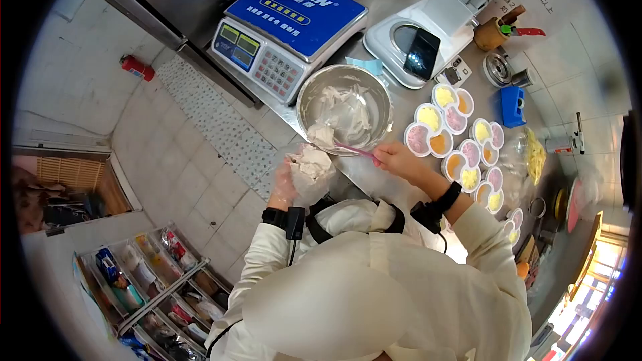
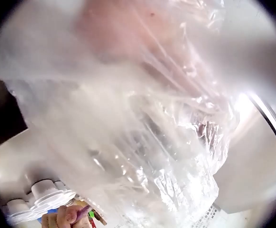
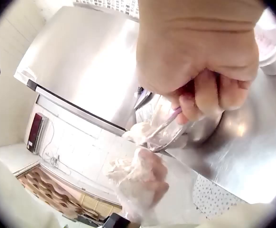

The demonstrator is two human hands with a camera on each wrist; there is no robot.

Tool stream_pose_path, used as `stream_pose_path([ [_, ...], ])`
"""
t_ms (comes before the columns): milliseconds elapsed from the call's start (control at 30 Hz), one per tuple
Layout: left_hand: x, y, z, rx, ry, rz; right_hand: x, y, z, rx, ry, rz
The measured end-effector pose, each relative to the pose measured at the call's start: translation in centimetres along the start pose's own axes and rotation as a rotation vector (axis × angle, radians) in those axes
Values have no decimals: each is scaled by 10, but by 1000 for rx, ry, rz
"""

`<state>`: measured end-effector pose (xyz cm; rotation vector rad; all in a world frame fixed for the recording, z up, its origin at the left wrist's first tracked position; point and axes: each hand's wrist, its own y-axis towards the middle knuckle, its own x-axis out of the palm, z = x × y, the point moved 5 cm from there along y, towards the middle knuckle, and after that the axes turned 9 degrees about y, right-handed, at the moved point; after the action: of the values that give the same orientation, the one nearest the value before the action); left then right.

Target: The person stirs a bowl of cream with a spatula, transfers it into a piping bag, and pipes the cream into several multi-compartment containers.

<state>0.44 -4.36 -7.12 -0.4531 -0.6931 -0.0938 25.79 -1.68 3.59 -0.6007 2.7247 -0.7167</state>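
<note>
My left hand [image 1: 283, 183] holds a clear plastic bag [image 2: 142, 142] with a mound of pale, creamy paste [image 1: 311, 162] at its mouth. The plastic spreads over the fingers and hides part of them. In my right hand [image 1: 399, 161] is the pinkish-purple handle [image 1: 359, 152] of a spatula, gripped with curled fingers. A lump of the same paste [image 3: 139, 132] sits on its far end, covering the blade. That lump is at the near rim of a steel mixing bowl [image 1: 383, 115], just above the bag. More paste smears the bowl's inside.
A blue-topped digital scale [image 1: 294, 17] stands behind the bowl to the left. A phone [image 1: 422, 53] leans on a white machine [image 1: 461, 10] at back right. Several white divided cups with colored fillings [image 1: 430, 119] line the counter at right. The counter's edge runs beneath the bowl.
</note>
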Motion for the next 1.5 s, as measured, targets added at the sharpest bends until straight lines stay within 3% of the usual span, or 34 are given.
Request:
stream_pose_path([
  [33,-2,-2,5,38,126,42,1,-4,-5,-80,45,-28],
  [100,-21,3,2,13,28,44,4,-14,-14,-167,87,-75],
  [167,-21,-8,13,-17,-72,61,4,-29,-36,-485,176,3],
  [200,10,-18,34,-38,-114,-24,6,-33,-49,-486,183,-17],
  [267,47,-25,60,-53,-152,-105,8,-50,-88,-708,-59,-39],
  [333,84,-28,89,229,101,-409,11,-55,-103,-721,-26,-85],
  [367,99,-33,100,235,105,-413,12,-56,-107,-728,6,-124],
  [433,129,-45,111,-69,-360,-406,12,-57,-111,-751,-26,-103],
  [467,135,-47,114,-64,-358,-411,11,-57,-113,-768,-56,-81],
  [533,136,-48,127,407,1131,-118,9,-64,-121,-815,-214,19],
  [600,138,-48,123,434,1066,-195,6,-73,-131,-854,-369,122],
  [667,142,-48,123,459,1001,-276,4,-86,-144,-1045,-642,314],
  [733,138,-44,119,154,446,-320,-4,-88,-141,-1065,-725,348],
  [867,147,-50,126,229,214,-336,-17,-93,-135,-1103,-855,403],
  [933,140,-47,126,304,408,-155,-28,-92,-132,-1087,-919,431],
  [1033,106,-40,126,353,463,-67,-48,-78,-122,-1004,-1060,511],
  [1067,119,-49,139,802,1309,69,-55,-68,-116,-946,-1128,552],
  [1100,115,-47,136,805,1306,56,-57,-56,-109,-937,-1133,563],
  [1167,77,-30,101,171,46,-30,-61,-25,-93,-805,-1077,601],
  [1200,64,-24,90,166,47,-43,-63,-13,-89,-797,-1081,613],
  [1267,37,-11,64,241,937,-67,-67,16,-78,-539,-1341,528],
  [1300,24,-9,49,239,933,-72,-69,18,-83,-533,-1344,528],
  [1367,1,-10,27,187,440,-28,-63,22,-86,-511,-1458,322],
  [1400,8,-12,22,8,-10,-192,-61,19,-89,-506,-1459,312],
  [1467,-5,-13,3,-37,66,-97,-54,16,-86,-453,-1470,110],
  [1500,-16,-10,-10,-75,149,-10,-53,15,-82,-447,-1472,106],
])
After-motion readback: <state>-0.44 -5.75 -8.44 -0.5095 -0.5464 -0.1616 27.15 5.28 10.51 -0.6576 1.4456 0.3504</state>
